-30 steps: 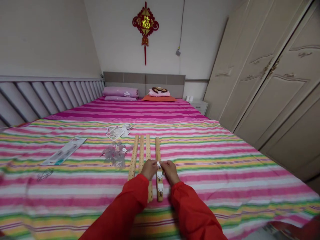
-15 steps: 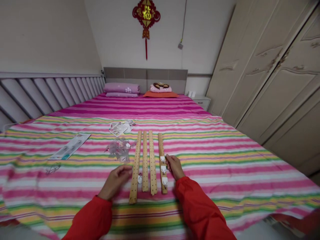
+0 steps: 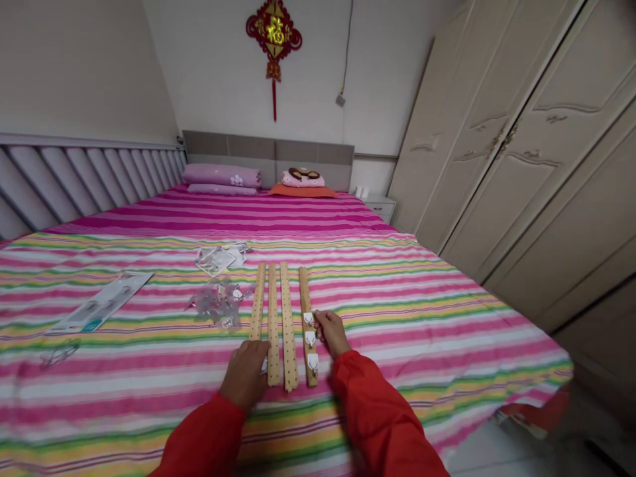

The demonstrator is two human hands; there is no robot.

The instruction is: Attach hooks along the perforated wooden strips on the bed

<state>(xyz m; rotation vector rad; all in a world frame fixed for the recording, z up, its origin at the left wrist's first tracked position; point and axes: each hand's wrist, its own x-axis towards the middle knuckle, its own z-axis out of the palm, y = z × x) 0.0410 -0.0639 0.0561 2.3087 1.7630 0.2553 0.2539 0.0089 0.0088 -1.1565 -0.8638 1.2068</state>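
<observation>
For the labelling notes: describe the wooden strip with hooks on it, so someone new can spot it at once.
On the big bed with the pink striped cover, four perforated wooden strips lie side by side. The rightmost strip sits slightly apart from the others. Only it carries three white hooks in a row, with the right hand just beside them.

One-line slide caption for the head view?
Bare left hand over a perforated wooden strip, right hand beside a wooden strip bearing white plastic hooks, on a pink striped bedspread.
</observation>
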